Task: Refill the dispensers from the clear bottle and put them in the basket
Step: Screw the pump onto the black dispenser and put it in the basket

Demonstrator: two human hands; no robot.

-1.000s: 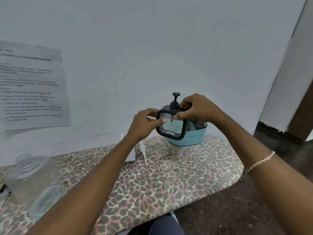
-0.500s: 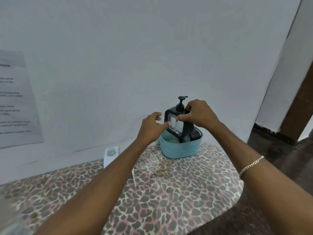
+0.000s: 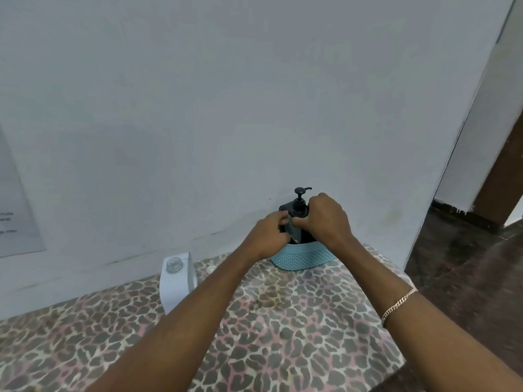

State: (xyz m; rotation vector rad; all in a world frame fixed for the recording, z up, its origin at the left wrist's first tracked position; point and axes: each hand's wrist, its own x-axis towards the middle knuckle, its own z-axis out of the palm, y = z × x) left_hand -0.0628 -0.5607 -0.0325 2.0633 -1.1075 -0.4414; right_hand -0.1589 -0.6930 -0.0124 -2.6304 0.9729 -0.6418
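Note:
A black square dispenser [image 3: 293, 212] with a pump top stands upright in the light blue woven basket [image 3: 301, 257] at the far side of the table, against the wall. My left hand [image 3: 270, 234] grips its left edge and my right hand [image 3: 325, 217] grips its right side near the pump. The dispenser's lower part is hidden by my hands and the basket wall. A white dispenser [image 3: 177, 281] with an open neck and no pump stands on the table to the left. The clear bottle is out of view.
The table [image 3: 297, 335] has a leopard-print cover and ends at a rounded edge on the right, with dark floor [image 3: 464, 264] beyond. A small white cap [image 3: 211, 269] lies near the white dispenser. A printed sheet [image 3: 14, 205] hangs on the wall at left.
Both hands have lowered the black dispenser deeper into the basket. The view has shifted right and up, so the clear bottle has left the frame.

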